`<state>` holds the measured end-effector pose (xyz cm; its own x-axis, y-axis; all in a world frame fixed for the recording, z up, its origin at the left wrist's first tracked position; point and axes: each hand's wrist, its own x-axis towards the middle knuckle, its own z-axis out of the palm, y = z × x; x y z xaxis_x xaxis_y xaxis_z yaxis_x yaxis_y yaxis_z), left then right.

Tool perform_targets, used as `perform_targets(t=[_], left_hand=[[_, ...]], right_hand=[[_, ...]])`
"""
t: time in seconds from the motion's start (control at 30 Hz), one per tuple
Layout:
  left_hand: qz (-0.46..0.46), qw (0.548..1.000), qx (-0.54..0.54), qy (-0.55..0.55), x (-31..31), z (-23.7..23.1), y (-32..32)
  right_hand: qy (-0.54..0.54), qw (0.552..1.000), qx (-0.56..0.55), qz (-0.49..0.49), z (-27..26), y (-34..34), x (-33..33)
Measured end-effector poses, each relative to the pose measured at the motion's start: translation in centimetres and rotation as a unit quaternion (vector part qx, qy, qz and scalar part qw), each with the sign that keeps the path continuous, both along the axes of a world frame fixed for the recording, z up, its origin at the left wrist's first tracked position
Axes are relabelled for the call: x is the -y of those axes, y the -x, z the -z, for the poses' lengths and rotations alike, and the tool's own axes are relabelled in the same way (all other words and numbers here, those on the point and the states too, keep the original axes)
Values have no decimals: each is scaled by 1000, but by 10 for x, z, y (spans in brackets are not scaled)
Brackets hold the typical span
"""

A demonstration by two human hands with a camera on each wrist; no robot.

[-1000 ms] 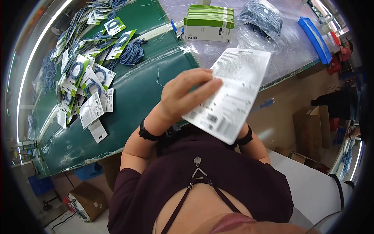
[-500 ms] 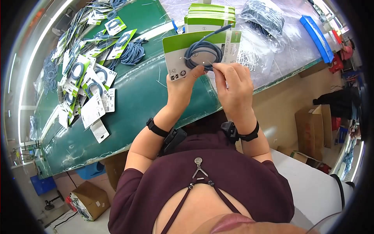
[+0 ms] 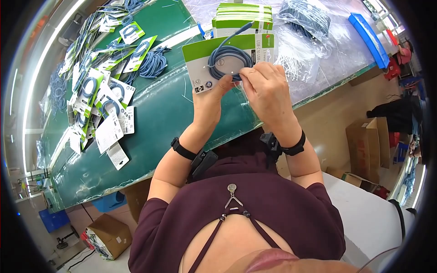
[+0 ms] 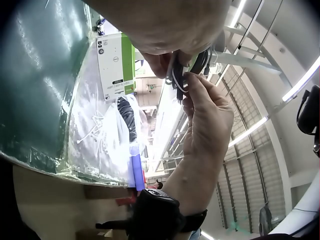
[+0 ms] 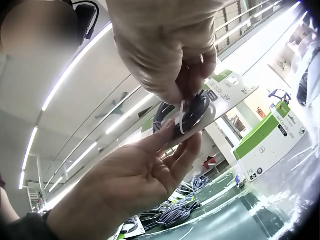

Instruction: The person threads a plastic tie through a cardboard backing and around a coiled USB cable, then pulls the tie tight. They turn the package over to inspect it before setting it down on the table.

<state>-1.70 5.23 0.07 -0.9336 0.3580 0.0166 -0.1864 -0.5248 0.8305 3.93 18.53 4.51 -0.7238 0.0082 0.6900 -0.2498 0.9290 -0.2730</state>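
Note:
A green and white card (image 3: 193, 54) is held up over the table with a coiled blue-grey cable (image 3: 211, 63) on its front, one cable end pointing up. The left hand (image 3: 208, 98) grips the card's lower edge, its thumb against the coil. At the coil's lower right, the right hand (image 3: 269, 93) pinches a thin white tie (image 5: 182, 115), which shows in the right wrist view looped round the cable. In the left wrist view the right hand's fingers (image 4: 196, 86) meet the coil, and the card is mostly hidden there.
Carded cables (image 3: 109, 129) lie heaped at the table's left beside a loose cable bundle (image 3: 154, 63). A stack of cards (image 3: 242, 12) stands behind the held card. Bagged cables (image 3: 304, 20), white ties (image 3: 293, 61) and a blue tray (image 3: 368, 40) are to the right.
The card has turned from its printed back to its cable side. The right hand has come up to the coil and pinches there. Since half a second ago both hands have shifted slightly left.

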Motion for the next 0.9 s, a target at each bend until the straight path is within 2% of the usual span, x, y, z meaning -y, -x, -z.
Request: perform_targets(t=[0.7, 0.83, 0.9], left_hand=[[-34, 997, -71, 4, -3, 0, -1], [-37, 997, -68, 27, -2, 5, -1], [-51, 993, -76, 73, -2, 5, -2]], right_hand=[[-24, 1000, 8, -11, 1, 1, 3], [-35, 999, 7, -2, 0, 0, 4], [-41, 999, 23, 3, -1, -1, 4]])
